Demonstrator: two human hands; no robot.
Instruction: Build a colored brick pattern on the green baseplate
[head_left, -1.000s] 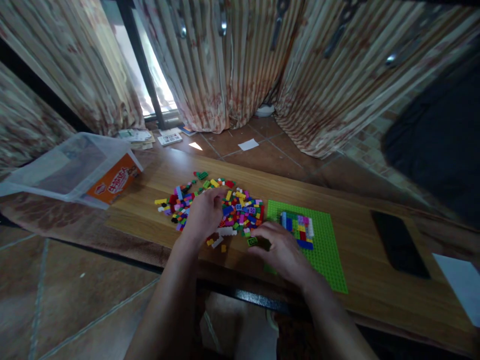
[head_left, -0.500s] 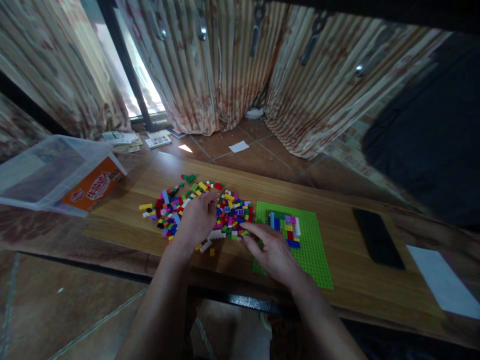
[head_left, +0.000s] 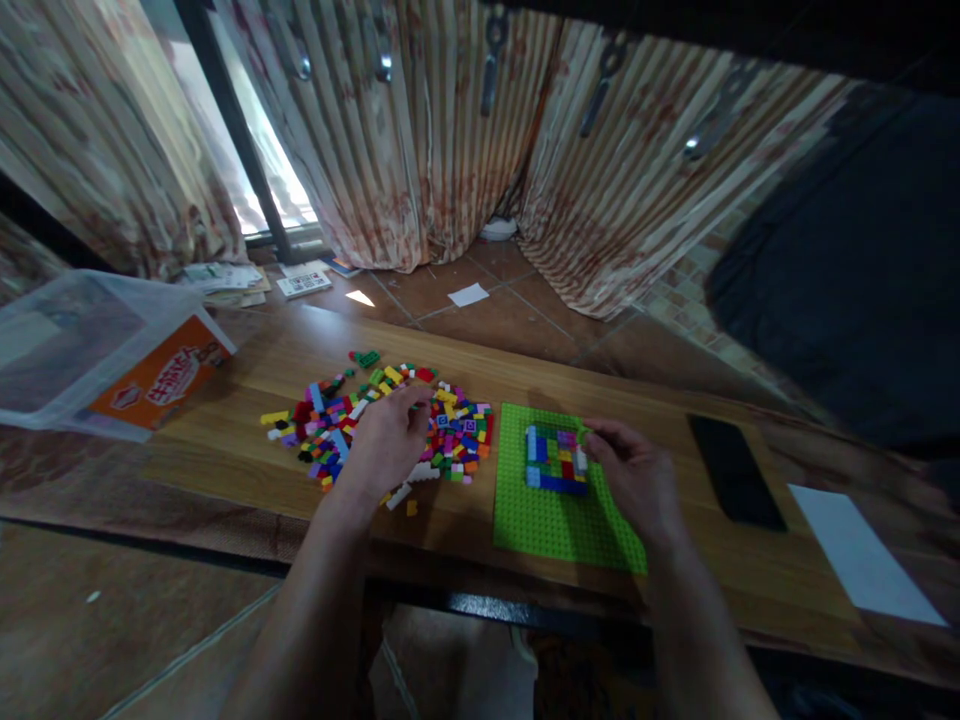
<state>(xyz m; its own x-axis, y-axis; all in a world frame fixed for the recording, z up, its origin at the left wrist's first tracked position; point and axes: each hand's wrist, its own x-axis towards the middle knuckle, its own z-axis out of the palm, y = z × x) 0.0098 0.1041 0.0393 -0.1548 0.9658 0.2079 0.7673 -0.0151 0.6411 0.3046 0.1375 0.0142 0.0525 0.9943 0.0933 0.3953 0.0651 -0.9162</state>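
My left hand (head_left: 391, 435) hovers over the loose pile of toy bricks (head_left: 450, 425), its fingers curled inward; whatever they may hold is hidden. At the right side of the small brick build (head_left: 551, 482), my right hand (head_left: 634, 468) pinches a small green brick (head_left: 583, 432) between thumb and forefinger. Blue, light blue, white, red, yellow and pink bricks make up this low build. It stands on the upper middle of a bright green baseplate (head_left: 555, 535). My right fingertips partly cover the build's upper right corner.
A clear plastic box (head_left: 75, 320) with an orange label stands at the table's left end. Right of the baseplate lie a black phone (head_left: 739, 470) and a white sheet of paper (head_left: 862, 550). The wooden table (head_left: 277, 350) has floor and curtains behind it.
My right hand has moved right, from the edge of the brick pile to the right side of the build, carrying the green brick. My left hand stays over the pile. The view has shifted slightly.
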